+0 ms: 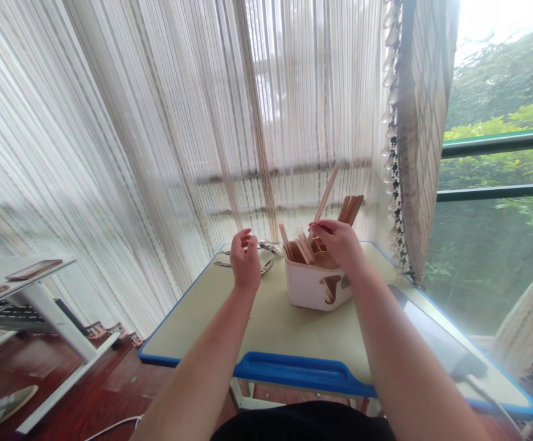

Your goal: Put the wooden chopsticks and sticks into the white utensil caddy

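My right hand (pixel 337 240) pinches a pair of light wooden chopsticks (pixel 327 191) above a white utensil caddy (pixel 307 288). They point up and lean to the right. Inside the caddy, light chopsticks (pixel 285 240) stand at the left, and a bundle of darker brown chopsticks (pixel 351 209) rises behind my right hand. To the left of the caddy, my left hand (pixel 245 257) is raised over the table, its fingers loosely curved and apart, with nothing visible in them. Metal cutlery (pixel 266 265) lies behind that hand, partly hidden by it.
The caddy stands on a pale table (pixel 193 324) with a blue edge and a front groove. A flat glossy device (pixel 436 334) with a cable lies at the right. Sheer curtains (pixel 179 122) hang behind. Another table (pixel 41 288) and a person's shoe (pixel 11 407) are at left.
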Tool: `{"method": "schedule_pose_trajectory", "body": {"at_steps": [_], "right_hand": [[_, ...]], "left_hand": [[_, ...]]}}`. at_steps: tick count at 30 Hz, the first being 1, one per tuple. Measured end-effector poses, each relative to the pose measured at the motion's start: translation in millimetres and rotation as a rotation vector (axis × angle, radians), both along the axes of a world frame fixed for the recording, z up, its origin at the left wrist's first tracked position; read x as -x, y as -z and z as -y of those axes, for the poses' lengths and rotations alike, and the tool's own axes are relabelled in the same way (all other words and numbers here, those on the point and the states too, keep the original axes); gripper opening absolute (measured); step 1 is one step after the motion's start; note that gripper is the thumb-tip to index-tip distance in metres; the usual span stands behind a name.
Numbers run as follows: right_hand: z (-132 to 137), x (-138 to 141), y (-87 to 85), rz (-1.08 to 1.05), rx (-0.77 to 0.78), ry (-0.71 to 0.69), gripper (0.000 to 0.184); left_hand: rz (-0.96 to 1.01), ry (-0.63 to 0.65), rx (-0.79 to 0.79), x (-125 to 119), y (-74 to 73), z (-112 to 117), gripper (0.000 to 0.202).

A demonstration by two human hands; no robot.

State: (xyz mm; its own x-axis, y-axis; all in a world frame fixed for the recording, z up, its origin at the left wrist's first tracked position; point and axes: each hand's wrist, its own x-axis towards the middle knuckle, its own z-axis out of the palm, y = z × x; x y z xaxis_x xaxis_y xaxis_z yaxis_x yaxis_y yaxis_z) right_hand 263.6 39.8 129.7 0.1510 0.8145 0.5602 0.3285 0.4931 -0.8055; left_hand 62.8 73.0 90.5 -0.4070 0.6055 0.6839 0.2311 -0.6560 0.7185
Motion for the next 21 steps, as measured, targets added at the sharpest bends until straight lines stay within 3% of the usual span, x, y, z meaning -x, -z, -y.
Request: {"method": "schedule_pose_trajectory", "body": {"at_steps": [5,11,16,21], "right_hand": [[-0.4,3.7,2.4,0.394,0.042,0.055,0.024],[3.9,8.9,-1.7,0.624,0.103,0.021,0.026],[-1.6,3.3,1.8,0.594,0.119,-0.164,0.024],[-5.3,1.0,5.4,0.561,0.112,-0.238,0.024]], "left_hand": [[-0.056,0.228,-0.006,-18.4,-47.1,-14.1,0.028],[-0.248,0.471,0.007,-39.1,-82.7,-18.4,0.034],[-0.327,0.485,0.061,-45.0,-98.9,-30.0,0.024],[-0.379,0.621,0.098,-38.1,-96.8,-31.2,0.024]]}}
